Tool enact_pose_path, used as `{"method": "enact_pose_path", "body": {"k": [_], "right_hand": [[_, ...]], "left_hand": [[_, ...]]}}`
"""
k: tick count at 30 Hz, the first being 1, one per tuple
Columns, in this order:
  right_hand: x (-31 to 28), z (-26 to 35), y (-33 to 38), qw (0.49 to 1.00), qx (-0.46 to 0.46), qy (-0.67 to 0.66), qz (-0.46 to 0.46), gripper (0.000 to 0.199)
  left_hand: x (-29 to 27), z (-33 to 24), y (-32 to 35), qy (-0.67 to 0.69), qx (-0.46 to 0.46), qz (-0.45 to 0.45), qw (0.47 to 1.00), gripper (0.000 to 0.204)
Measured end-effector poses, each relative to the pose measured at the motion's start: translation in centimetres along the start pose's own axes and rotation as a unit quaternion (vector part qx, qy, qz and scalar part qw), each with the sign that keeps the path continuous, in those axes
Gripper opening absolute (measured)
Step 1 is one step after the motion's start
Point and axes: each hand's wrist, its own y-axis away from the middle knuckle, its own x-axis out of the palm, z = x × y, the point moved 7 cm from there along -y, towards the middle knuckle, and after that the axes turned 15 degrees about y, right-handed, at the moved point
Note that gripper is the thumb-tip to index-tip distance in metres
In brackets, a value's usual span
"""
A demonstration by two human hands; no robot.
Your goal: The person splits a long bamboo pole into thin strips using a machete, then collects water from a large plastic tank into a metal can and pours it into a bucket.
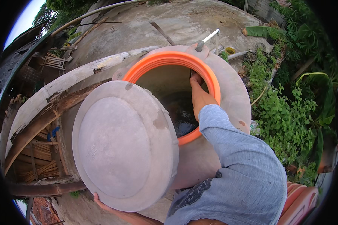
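Outdoors, water tank (233, 97) already uncovered: left hand (101, 202) grips the lifted lid (124, 146) from below. Right hand (199, 93) reaches inside past the orange rim (169, 58), its grip hidden; lid not yet back on.

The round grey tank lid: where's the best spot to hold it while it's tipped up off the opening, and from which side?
Grip the grey lid by its turned-down rim at the lower edge, from beneath on the person's side, where the left hand already supports it. It is wide, domed and smooth, tilted against the orange rim, so only the edge offers purchase. The right hand reaches inside the tank.

Round grey lid (124, 146) tilted beside orange-rimmed tank (234, 93), apparently water-filled
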Motion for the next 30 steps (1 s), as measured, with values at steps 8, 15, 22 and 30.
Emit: {"method": "enact_pose_path", "body": {"k": [8, 15, 22, 30], "right_hand": [[0.1, 0.0, 0.0, 1.0, 0.004, -0.002, -0.001, 0.036], [0.3, 0.5, 0.0, 1.0, 0.006, 0.001, 0.001, 0.036], [0.4, 1.3, -0.2, 1.0, 0.005, 0.011, 0.016, 0.035], [-1.0, 3.0, 1.6, 0.996, -0.024, 0.059, 0.066, 0.043]], "left_hand": [[0.8, -0.1, 0.7, -0.009, 0.019, -0.014, 1.0, 0.078], [-0.4, 0.1, -0.6, -0.002, -0.003, -0.001, 1.0, 0.079], [-0.8, 0.1, -1.1, -0.012, -0.003, 0.009, 1.0, 0.081], [-0.2, 0.1, -0.3, 0.014, -0.004, 0.004, 1.0, 0.079]]}}
